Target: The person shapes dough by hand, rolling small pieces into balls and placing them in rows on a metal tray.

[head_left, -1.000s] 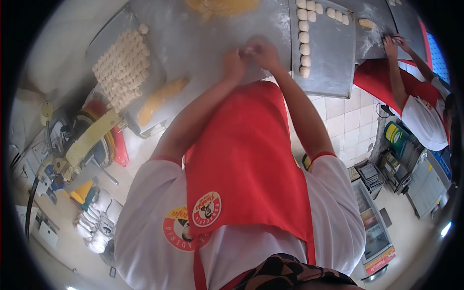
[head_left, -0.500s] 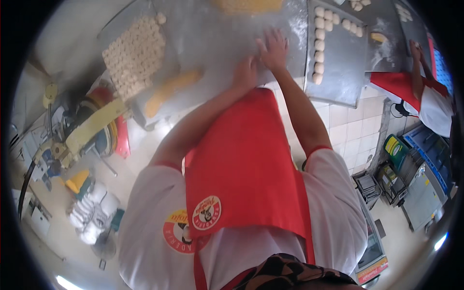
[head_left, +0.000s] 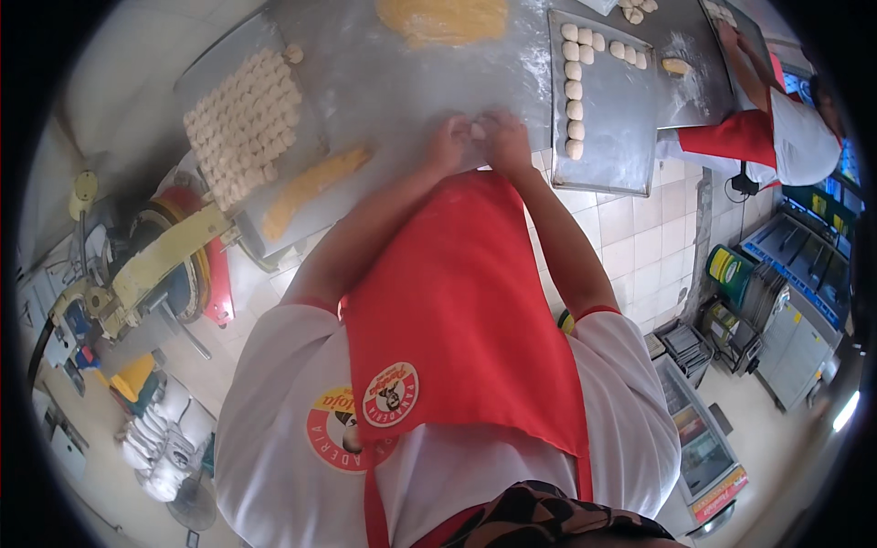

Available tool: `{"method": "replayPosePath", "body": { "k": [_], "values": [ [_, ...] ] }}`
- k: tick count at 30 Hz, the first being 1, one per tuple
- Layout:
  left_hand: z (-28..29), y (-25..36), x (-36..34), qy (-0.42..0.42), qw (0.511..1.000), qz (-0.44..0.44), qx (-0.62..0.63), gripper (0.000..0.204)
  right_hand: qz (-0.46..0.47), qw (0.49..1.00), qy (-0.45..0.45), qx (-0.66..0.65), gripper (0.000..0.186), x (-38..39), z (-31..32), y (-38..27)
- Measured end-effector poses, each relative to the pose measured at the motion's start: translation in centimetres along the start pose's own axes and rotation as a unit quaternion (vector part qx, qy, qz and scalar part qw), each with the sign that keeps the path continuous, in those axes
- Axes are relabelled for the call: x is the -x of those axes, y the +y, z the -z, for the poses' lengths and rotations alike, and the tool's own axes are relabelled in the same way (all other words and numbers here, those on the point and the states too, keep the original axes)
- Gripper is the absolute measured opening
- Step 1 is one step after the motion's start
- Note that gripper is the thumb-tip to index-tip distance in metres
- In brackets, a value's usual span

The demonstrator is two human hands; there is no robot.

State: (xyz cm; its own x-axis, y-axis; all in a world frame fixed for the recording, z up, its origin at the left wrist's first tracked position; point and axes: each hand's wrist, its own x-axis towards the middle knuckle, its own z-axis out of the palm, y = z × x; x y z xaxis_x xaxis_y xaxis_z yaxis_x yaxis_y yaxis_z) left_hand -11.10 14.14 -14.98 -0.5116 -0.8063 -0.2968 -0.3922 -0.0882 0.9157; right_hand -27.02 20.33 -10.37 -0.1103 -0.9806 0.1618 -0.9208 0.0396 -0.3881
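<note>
Close together at the near edge of the grey metal table [head_left: 411, 100], my hands have their fingers curled around a small pale piece of dough [head_left: 477, 131]. My left hand [head_left: 448, 146] is on its left side and my right hand [head_left: 504, 143] on its right, both closed on it. Fingertips are partly blurred. To the left of my hands lies a long yellow strip of dough [head_left: 315, 190]. Farther across the table spreads a flat yellow mass [head_left: 443, 20].
A tray [head_left: 194, 78] at left carries many dough balls [head_left: 245, 128]. At right, another tray [head_left: 614, 137] holds several balls [head_left: 574, 89]. A co-worker [head_left: 763, 132] in a red apron stands farther right. A machine with a pale yellow arm [head_left: 169, 260] is left of the table.
My right hand, spread flat farther across the table before, has drawn back and curled beside my left hand. A small dough piece now shows between them. The co-worker's arms have reached farther away over a tray.
</note>
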Motion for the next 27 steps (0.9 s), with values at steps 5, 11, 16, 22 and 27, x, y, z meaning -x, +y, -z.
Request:
{"method": "replayPosePath", "body": {
  "k": [5,11,16,22,27],
  "values": [
    [-0.3,-1.2,-2.6,-0.03,0.989,-0.046,0.14,0.038,-0.127,0.983,-0.015,-0.129,0.044,-0.4,0.3,-0.5],
    [-2.6,5.5,-6.4,-0.116,0.958,0.083,0.249,0.041,-0.307,0.884,-0.036,-0.351,0.047,-0.9,5.8,4.4],
    [-7.7,11.8,-12.2,-0.074,0.966,-0.208,-0.132,0.044,-0.386,0.782,0.172,-0.459,0.045,-3.7,9.2,15.6],
    [-14.8,17.0,-18.8,-0.071,0.844,-0.343,-0.407,0.064,-0.409,0.838,0.265,-0.245,0.049,-8.7,8.4,25.7],
    [-16.6,16.0,-20.5,-0.083,0.816,-0.274,-0.503,0.068,-0.403,0.868,0.236,-0.17,0.046,-10.7,6.9,25.4]
  ]
}}
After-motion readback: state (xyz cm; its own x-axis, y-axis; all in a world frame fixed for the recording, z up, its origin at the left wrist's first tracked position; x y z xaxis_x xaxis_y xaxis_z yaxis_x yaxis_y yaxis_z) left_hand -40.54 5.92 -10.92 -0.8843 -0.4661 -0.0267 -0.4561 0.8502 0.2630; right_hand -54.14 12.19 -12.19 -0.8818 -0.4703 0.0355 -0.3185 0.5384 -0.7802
